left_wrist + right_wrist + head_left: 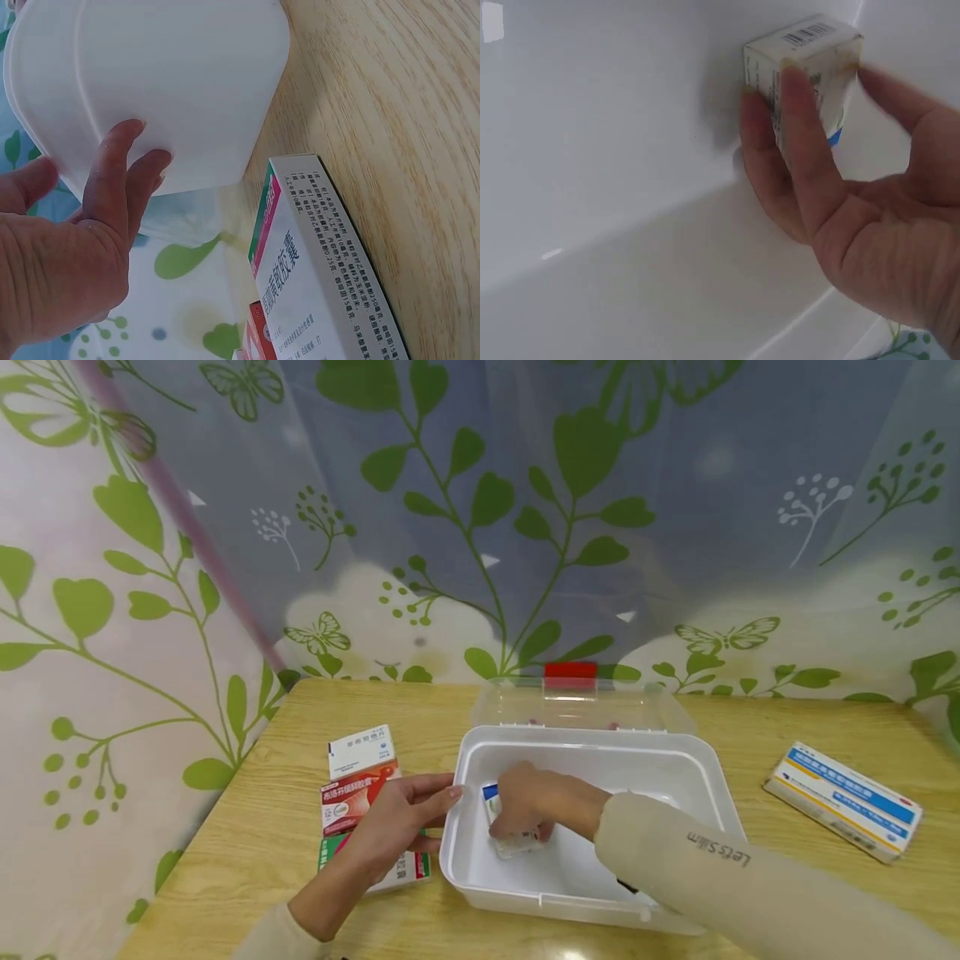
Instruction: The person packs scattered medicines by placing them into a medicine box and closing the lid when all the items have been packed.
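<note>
My right hand (528,802) is pinching the box (810,41) inside the tub (600,739); my left hand (393,822), fingers loose, is touching the outside. If I'm pinching too softly, it could end up slipping.

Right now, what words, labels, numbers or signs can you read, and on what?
"布洛芬缓释胶囊", "12": red carton.
"黄敏胶囊", "15毫克": green-and-white carton; other print mostly too small.
"Let's": right sleeve; the rest unclear.
"片": white carton; other characters blurred.
Barcode: small carton in the right hand; digits too small.
Blue-striped carton: lettering too blurred to read.
</note>
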`<action>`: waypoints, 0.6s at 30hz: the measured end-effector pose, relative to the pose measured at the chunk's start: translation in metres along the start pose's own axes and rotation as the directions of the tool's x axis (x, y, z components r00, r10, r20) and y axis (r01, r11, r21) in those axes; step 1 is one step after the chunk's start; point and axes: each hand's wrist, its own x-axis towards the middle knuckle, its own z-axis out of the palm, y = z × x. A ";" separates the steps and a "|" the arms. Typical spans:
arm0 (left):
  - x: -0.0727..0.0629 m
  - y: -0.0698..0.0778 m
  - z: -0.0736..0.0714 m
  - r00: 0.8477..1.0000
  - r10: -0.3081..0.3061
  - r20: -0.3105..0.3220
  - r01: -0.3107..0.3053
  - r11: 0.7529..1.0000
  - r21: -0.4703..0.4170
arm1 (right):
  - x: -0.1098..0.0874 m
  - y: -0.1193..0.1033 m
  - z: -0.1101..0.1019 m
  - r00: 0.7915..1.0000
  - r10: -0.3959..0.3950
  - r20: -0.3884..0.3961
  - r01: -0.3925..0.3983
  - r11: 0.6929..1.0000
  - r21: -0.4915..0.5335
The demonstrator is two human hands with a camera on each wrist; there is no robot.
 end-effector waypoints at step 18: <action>0.000 0.001 0.004 0.999 0.004 -0.045 -0.004 1.000 0.000 | -0.007 0.010 -0.011 0.984 -0.110 0.141 0.033 0.887 0.461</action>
